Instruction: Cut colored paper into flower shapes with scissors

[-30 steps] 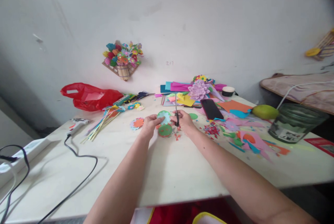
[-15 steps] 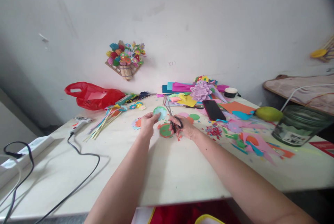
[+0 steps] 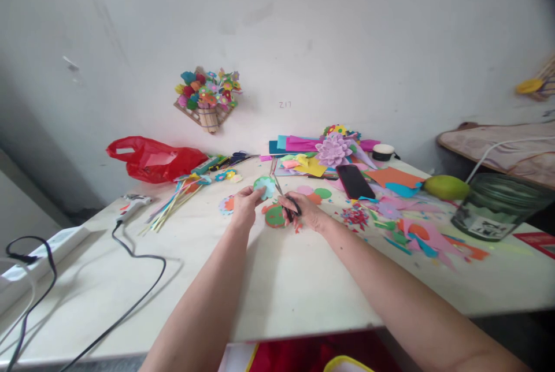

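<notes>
Between the thumb and fingers of my left hand (image 3: 246, 203) is a round green cutout with a light blue scalloped piece (image 3: 267, 187) on it. My right hand (image 3: 306, 210) grips a pair of scissors (image 3: 293, 204) by dark handles, the blades pointing up and left, close to the cutout's right edge. Below the hands lies a green disc with an orange rim (image 3: 274, 216). A blue and orange cutout (image 3: 226, 205) rests left of my left hand. Beyond my right hand are a green oval (image 3: 323, 193) and small pink and orange pieces.
A glue gun (image 3: 135, 205) with its cord and a power strip (image 3: 47, 250) lie left. Behind are a red plastic bag (image 3: 156, 159) and thin sticks (image 3: 177, 204). A phone (image 3: 355, 182), coloured scraps (image 3: 422, 236) and a glass jar (image 3: 489, 210) stand right.
The scissors and my right hand have shifted slightly left, bringing the blades nearer the cutout. The blades look closer together. My left hand has hardly moved.
</notes>
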`<state>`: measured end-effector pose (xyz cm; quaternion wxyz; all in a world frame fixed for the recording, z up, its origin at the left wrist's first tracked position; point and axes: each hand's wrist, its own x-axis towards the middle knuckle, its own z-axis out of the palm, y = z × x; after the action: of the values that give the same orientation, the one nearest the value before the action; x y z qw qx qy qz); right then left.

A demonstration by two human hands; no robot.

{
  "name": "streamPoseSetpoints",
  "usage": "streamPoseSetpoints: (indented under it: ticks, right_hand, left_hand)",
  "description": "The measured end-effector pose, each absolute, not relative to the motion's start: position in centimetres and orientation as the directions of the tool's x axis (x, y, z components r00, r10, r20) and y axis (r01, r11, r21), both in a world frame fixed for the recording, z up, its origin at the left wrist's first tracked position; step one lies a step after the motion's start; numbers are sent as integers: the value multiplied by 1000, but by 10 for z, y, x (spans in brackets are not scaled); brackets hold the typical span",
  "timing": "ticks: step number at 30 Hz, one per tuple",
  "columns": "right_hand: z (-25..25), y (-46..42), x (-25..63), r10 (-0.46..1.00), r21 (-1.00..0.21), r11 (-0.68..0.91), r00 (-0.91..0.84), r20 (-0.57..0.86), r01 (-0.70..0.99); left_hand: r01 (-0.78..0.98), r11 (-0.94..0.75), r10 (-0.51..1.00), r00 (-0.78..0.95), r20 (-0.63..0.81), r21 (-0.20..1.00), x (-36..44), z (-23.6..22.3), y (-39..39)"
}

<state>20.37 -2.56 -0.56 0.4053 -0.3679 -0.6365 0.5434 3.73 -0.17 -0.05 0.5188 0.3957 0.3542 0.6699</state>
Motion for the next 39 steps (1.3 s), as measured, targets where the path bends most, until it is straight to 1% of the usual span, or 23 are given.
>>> streamPoseSetpoints:
  ticks: [15, 26, 39]
  right_hand:
    - [-6, -25, 203, 916, -986, 161, -376, 137, 33]
    - [-7, -24, 203, 921, -989, 147, -369, 125, 31]
    - [-11, -21, 202, 920, -991, 131, -373, 117, 11]
  left_hand:
    - [-419, -214, 976, -135, 173, 883, 40, -4, 1]
    - [-443, -213, 977, -122, 177, 871, 40, -6, 1]
    - [-418, -217, 976, -126, 180, 882, 39, -5, 0]
